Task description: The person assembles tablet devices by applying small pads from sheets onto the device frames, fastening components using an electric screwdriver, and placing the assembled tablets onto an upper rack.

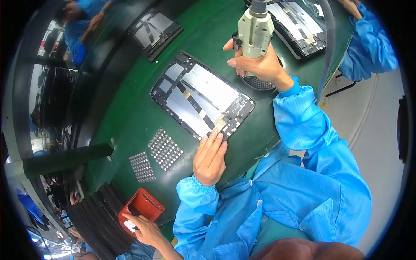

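Observation:
A tablet with its back off [203, 97] lies at an angle on the green mat, its silver battery panels and black frame exposed. My left hand [209, 159] rests flat with fingers stretched out, the fingertips on the tablet's near edge. My right hand [260, 65] is closed round a pale electric screwdriver [255, 34], held upright beyond the tablet's right side. Below that hand is a round dark dish with a perforated surface [260, 82], partly covered by the hand. The screwdriver's tip is hidden.
Two sheets of small parts [165, 148] [142, 167] lie left of my left hand. Another person's hand [149, 232] touches a red box [149, 206]. More opened tablets lie at the far left [155, 32] and far right [299, 28]. A cable [331, 39] hangs at right.

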The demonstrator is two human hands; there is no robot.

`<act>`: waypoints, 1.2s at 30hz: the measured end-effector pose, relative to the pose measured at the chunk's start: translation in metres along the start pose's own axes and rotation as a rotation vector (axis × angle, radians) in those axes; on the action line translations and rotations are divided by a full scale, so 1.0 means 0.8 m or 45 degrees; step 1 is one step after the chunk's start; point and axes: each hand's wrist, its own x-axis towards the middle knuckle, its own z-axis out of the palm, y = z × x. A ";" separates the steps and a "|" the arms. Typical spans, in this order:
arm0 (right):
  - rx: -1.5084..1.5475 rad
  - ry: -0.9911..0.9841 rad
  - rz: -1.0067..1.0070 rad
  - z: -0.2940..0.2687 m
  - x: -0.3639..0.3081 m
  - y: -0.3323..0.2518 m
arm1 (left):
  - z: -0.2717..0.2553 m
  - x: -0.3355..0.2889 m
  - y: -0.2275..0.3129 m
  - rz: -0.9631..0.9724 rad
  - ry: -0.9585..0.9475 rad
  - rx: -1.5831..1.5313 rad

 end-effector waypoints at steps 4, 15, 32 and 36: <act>-0.029 -0.007 -0.017 0.006 0.001 -0.004 | 0.000 -0.005 -0.005 -0.001 0.019 0.004; 0.191 -0.430 0.006 0.126 -0.014 -0.036 | 0.022 0.024 -0.012 0.089 0.011 -0.075; 0.115 -0.608 0.192 0.148 -0.026 -0.010 | 0.027 0.010 -0.010 0.036 0.196 -0.166; -0.089 -0.685 0.030 0.148 -0.030 -0.011 | 0.019 0.008 -0.005 -0.004 0.083 -0.205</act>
